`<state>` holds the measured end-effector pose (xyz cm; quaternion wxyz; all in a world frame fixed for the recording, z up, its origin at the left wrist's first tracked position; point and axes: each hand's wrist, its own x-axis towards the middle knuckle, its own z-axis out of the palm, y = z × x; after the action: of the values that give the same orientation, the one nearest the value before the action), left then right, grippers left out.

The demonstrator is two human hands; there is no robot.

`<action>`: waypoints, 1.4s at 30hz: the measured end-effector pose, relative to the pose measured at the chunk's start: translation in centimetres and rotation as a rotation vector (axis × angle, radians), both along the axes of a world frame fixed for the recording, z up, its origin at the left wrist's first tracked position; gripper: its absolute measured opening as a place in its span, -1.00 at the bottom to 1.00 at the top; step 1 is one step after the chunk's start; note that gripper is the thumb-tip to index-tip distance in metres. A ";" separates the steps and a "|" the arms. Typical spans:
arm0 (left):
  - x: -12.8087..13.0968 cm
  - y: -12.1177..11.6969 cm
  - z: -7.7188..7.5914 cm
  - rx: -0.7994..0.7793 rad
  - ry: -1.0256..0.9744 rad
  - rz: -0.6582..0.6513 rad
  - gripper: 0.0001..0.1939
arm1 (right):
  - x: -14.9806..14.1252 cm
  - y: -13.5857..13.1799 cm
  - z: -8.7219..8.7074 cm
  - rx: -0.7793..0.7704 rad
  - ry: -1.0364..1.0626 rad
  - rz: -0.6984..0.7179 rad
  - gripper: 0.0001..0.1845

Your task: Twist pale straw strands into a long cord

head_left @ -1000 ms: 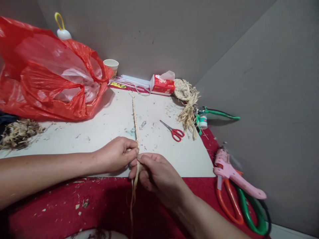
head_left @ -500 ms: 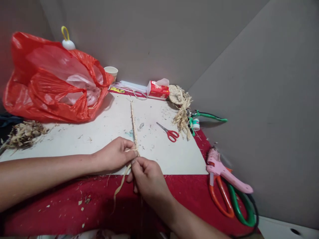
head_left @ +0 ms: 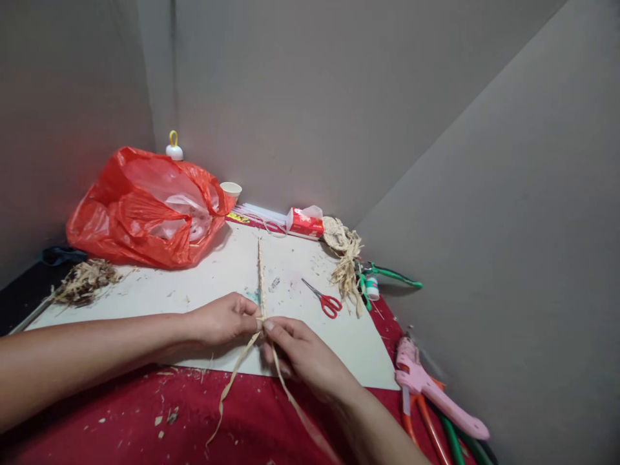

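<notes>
Grey walls (head_left: pixel 314 97), white board (head_left: pixel 358 349) on red cloth (head_left: pixel 135 413): straw braid (head_left: pixel 260 274) pinched at its near end

Clock read from where the hands meet, 12 straight ahead. Braid runs to 12 o'clock over the board; cannot tell whether its far end touches down. Left hand (head_left: pixel 225 318): closed, thumb and forefinger gripping the braid's near end. Right hand (head_left: pixel 300 352): fingers curled, thumb and forefinger pinching the same spot, just beside the left thumb; exact strand under them unclear. One loose strand (head_left: pixel 236 371) trails to 7 o'clock, another (head_left: pixel 283 384) to 5, blurred lower down.

Around the work:
- Scissors (head_left: pixel 330 305), red handles, on the board at 2 o'clock.
- Straw coil (head_left: pixel 336 234), between 1 and 2, touching or just beside the tissue pack (head_left: pixel 304 224) at 1.
- Pliers (head_left: pixel 397 276), green handles, and small bottle (head_left: pixel 372 289), between 2 and 3.
- Pink glue gun (head_left: pixel 421 382), between 3 and 4.
- Red bag (head_left: pixel 140 226), between 10 and 11; paper cup (head_left: pixel 231 190) beside it, nearer 12.
- Dry scraps (head_left: pixel 87 282), between 9 and 10.
</notes>
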<state>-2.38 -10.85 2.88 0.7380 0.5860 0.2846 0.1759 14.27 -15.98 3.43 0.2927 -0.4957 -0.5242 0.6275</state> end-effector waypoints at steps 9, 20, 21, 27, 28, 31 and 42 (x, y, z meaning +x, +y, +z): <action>-0.5 0.4 0.2 0.298 0.207 -0.084 -0.76 | 0.2 1.5 -1.2 -0.230 0.161 0.071 -0.58; -0.9 0.0 1.6 0.383 0.434 -0.127 -0.77 | -1.9 0.3 -2.2 -0.249 0.214 -0.157 -0.68; -0.8 -0.2 1.7 0.307 0.441 -0.133 -0.79 | -2.1 0.2 -2.2 -0.242 0.217 -0.181 -0.69; 0.0 -2.3 1.9 0.037 0.398 -0.055 -0.83 | -2.9 -0.5 -2.2 -0.281 0.353 -0.247 -0.60; 0.1 -2.6 1.7 0.044 0.390 -0.046 -0.84 | -2.9 -0.6 -2.2 -0.287 0.371 -0.249 -0.59; 0.5 -3.1 0.9 0.079 0.397 -0.002 -0.89 | -3.1 -0.9 -2.3 -0.278 0.390 -0.248 -0.60; -0.7 -4.9 2.7 0.120 0.450 -0.004 -0.63 | -1.8 -0.8 -2.5 -0.278 0.447 -0.191 -0.73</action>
<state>-3.09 -15.80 5.55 0.6202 0.6538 0.4300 0.0559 12.48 -16.76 0.92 0.3882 -0.4275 -0.3063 0.7568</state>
